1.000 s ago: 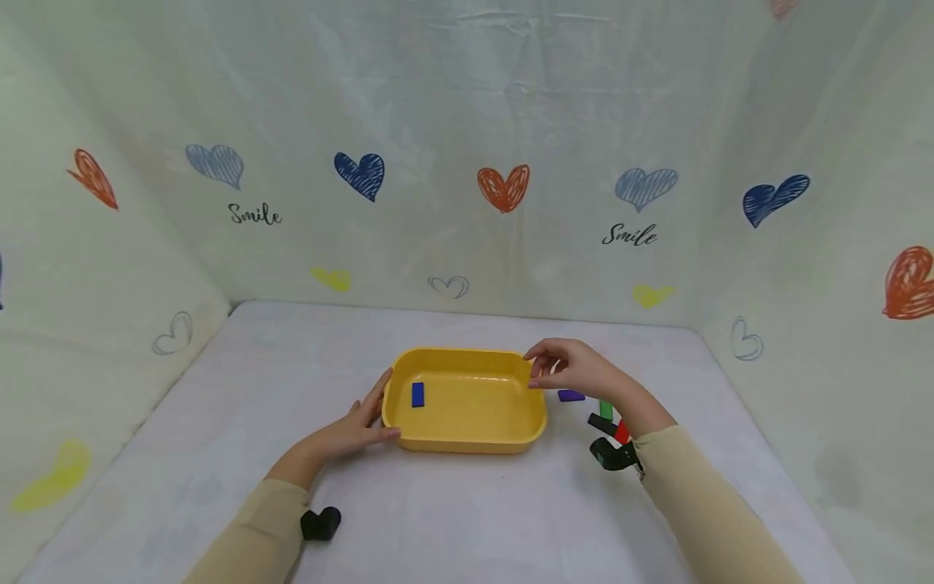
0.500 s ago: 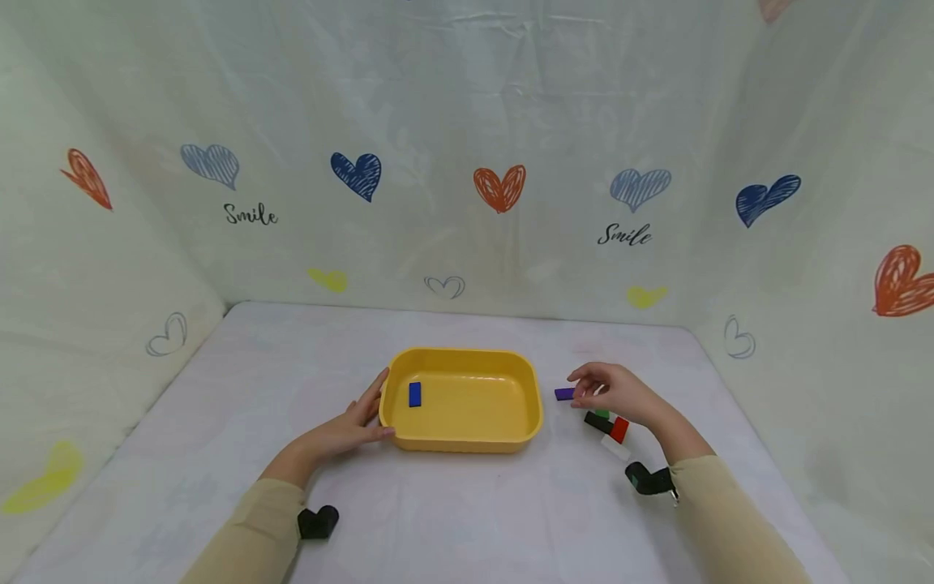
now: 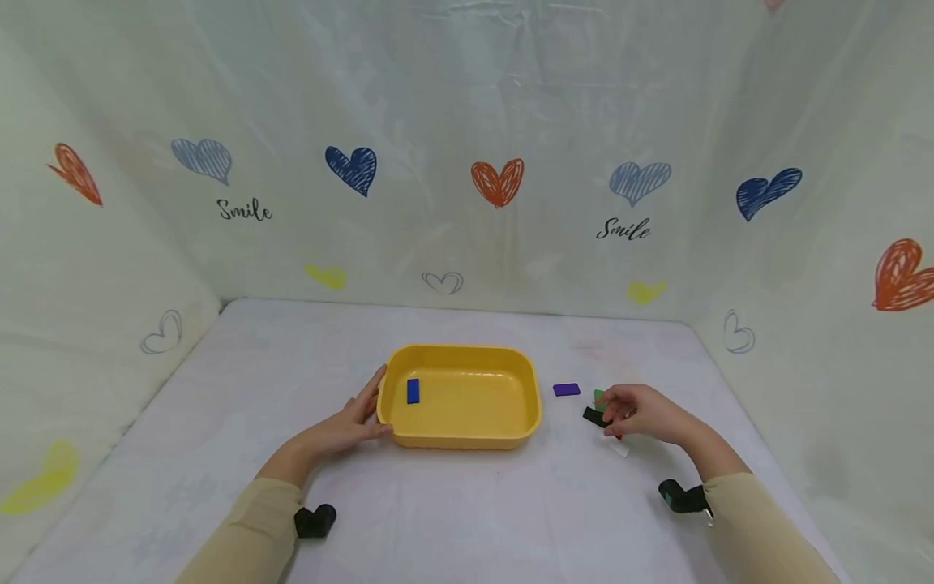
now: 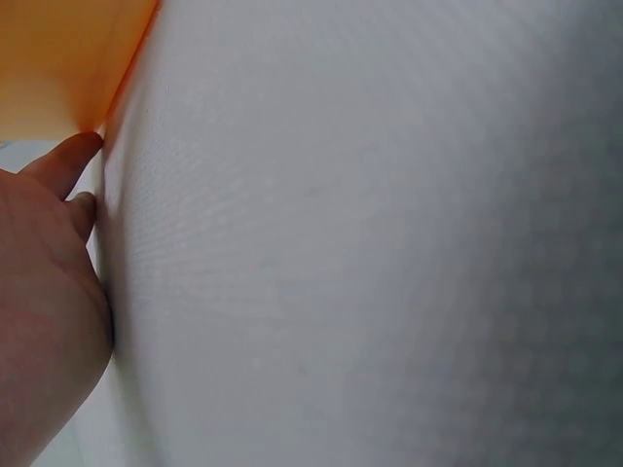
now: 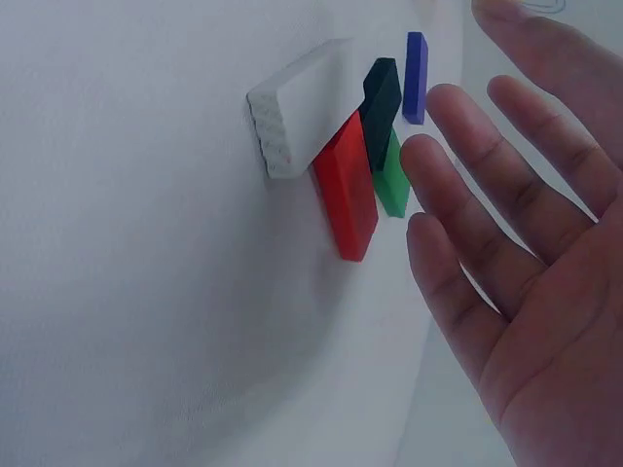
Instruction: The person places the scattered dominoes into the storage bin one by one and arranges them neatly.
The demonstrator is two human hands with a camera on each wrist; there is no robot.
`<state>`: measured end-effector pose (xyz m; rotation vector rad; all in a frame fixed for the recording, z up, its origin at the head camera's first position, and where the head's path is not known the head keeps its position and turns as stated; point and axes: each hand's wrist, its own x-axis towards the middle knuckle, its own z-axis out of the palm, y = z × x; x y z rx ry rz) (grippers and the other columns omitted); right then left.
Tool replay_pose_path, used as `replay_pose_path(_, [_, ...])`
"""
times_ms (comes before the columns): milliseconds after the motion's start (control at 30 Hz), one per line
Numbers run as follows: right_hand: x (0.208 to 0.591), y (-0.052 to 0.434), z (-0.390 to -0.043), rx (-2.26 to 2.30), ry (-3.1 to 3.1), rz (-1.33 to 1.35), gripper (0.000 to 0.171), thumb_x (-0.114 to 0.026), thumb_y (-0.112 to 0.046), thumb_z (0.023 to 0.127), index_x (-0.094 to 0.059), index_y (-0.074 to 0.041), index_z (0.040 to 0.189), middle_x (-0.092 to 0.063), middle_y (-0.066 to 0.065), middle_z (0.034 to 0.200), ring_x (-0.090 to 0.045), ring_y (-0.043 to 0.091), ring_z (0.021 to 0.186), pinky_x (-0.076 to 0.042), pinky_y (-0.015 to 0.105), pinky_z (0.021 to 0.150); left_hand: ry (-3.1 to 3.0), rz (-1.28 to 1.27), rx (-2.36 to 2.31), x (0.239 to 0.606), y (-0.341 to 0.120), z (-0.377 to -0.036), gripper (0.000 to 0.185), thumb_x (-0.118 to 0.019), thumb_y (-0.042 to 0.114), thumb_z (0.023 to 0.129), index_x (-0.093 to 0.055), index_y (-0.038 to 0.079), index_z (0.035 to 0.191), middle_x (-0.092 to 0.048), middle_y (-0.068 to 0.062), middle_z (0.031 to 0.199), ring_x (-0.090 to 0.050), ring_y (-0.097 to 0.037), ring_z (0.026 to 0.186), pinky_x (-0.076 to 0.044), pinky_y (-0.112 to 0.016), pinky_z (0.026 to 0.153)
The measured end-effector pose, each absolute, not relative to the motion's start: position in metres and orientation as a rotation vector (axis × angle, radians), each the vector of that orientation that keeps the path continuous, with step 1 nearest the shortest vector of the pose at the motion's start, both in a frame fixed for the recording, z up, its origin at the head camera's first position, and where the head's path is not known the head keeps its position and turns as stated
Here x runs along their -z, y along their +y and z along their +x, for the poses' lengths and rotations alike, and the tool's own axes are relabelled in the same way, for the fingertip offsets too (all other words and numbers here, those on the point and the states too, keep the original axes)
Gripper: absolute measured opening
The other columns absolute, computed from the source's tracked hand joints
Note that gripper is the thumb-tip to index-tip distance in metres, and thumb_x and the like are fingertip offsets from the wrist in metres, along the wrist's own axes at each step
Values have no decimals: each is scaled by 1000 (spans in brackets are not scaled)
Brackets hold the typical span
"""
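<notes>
My left hand (image 3: 346,426) rests against the left side of a yellow tray (image 3: 460,443), its fingers along the edge and its thumb at the near corner. Inside that tray, to the left, lies a blue block (image 3: 413,391). My right hand (image 3: 645,414) is over a cluster of small flat blocks right of the tray and holds nothing. Its loosely bent fingers appear apart from the blocks in the right wrist view. There, a white block (image 5: 307,112), a red block (image 5: 346,190), a black block (image 5: 382,109) and a green block (image 5: 392,180) lie close together.
A purple block (image 3: 566,389) lies between the tray and the cluster. The white tabletop (image 3: 474,519) is bounded at the back and sides by a hanging sheet (image 3: 409,227) printed with hearts. Black wrist cameras sit on both sleeves.
My right hand has moved from the tray's right rim, past the purple block, to the cluster at right. The left hand has stayed against the tray. The view has shifted slightly.
</notes>
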<state>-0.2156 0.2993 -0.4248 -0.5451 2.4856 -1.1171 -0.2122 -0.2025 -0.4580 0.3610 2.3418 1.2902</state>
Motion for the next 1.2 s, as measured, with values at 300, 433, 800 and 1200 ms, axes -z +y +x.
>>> replay_pose_path(300, [428, 310, -208, 889, 2555, -506, 42, -85, -11, 73, -67, -9, 111, -54, 5, 90, -47, 21, 79, -44, 26, 64, 2334, 367, -1307, 456, -203, -213, 101, -68, 35, 91, 9, 26, 157, -25, -21, 157, 14, -40, 145, 18, -61, 108])
replay_pose_path(433, [428, 313, -208, 801, 2547, -540, 44, -86, -11, 70, -69, -16, 111, -50, 6, 92, -43, 22, 79, -39, 26, 62, 2338, 365, -1306, 457, -203, -214, 102, -68, 35, 91, 9, 26, 157, -25, -21, 157, 14, -40, 145, 18, -60, 109])
replay_pose_path(800, [437, 316, -213, 806, 2459, -519, 46, -82, -2, 72, -72, -20, 113, -46, 6, 96, -42, 23, 84, -37, 26, 63, 2336, 369, -1315, 461, -203, -214, 103, -69, 35, 90, 9, 24, 157, -23, -22, 157, 12, -39, 146, 19, -59, 109])
replay_pose_path(1200, [441, 318, -214, 777, 2509, -574, 39, -84, -9, 72, -74, -23, 107, -48, 2, 96, -44, 21, 83, -39, 25, 64, 2341, 357, -1320, 460, -202, -212, 102, -68, 36, 90, 9, 26, 157, -23, -21, 157, 14, -38, 145, 19, -59, 109])
